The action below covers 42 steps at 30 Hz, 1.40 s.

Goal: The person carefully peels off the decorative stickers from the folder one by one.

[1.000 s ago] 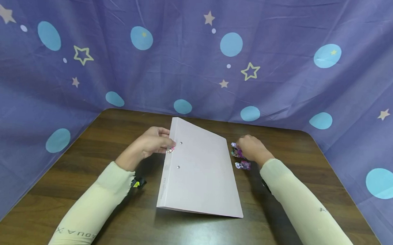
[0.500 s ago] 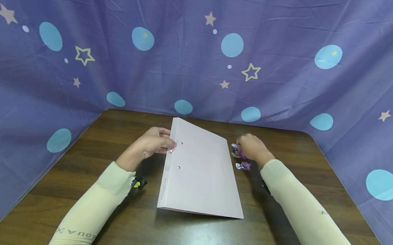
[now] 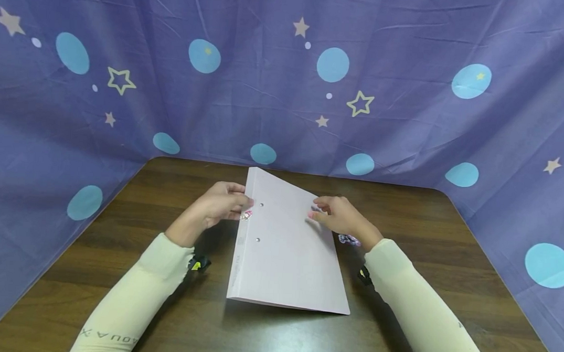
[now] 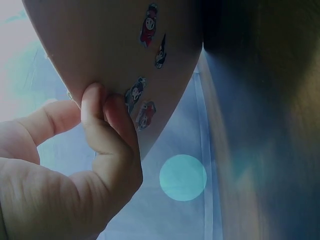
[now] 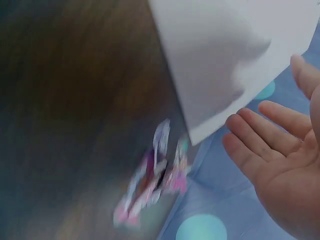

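Observation:
A pale file folder (image 3: 288,255) stands tilted over the table, two metal rivets near its spine and a small colourful sticker (image 3: 246,215) on the spine. My left hand (image 3: 216,204) grips the spine edge, thumb on the near side and fingers behind. In the left wrist view, several character stickers (image 4: 148,25) show on the side where those fingers lie. My right hand (image 3: 339,215) hovers at the folder's upper right edge, fingers spread and loosely bent. The right wrist view shows its palm (image 5: 285,160) with nothing in it.
Loose purple and pink stickers (image 5: 155,175), blurred in the right wrist view, lie on the brown wooden table (image 3: 421,245) right of the folder. My right hand partly hides them in the head view. A blue-purple curtain (image 3: 284,118) surrounds the table's far sides.
My right hand has moved left from the loose stickers to the folder's upper right, and its fingers have opened out. The left hand and folder stay nearly in place.

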{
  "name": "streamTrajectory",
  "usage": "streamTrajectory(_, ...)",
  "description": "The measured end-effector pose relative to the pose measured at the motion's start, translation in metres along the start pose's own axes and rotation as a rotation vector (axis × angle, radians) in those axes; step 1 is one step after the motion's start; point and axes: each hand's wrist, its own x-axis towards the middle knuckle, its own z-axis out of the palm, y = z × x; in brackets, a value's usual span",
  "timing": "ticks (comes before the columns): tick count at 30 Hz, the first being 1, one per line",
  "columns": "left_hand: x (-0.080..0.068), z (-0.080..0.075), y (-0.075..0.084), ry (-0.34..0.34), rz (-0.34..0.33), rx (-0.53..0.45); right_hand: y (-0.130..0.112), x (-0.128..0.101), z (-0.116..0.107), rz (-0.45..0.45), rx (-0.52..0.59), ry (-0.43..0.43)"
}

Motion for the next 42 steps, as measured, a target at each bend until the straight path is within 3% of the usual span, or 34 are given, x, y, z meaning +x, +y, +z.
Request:
streamTrajectory(8, 0.000, 0.000, 0.001, 0.004, 0.025, -0.037, -0.018, -0.004, 0.009, -0.010, -0.009, -0.115)
streamTrajectory(16, -0.003, 0.002, 0.005, -0.019, 0.085, -0.143, -0.021, -0.007, 0.013, -0.019, -0.014, -0.131)
streamTrajectory(21, -0.003, 0.005, 0.007, -0.094, 0.149, -0.230, -0.022, -0.009, 0.013, -0.042, 0.029, -0.120)
streamTrajectory(27, -0.006, 0.014, 0.008, -0.217, 0.295, -0.294, -0.021, -0.008, 0.010, -0.022, 0.084, -0.136)
streamTrajectory(32, -0.009, 0.024, 0.007, -0.319, 0.392, -0.353, -0.021, -0.007, 0.007, -0.045, 0.253, -0.125)
streamTrajectory(42, -0.011, 0.040, 0.001, -0.442, 0.569, -0.338, -0.024, -0.005, 0.012, -0.147, 0.492, -0.145)
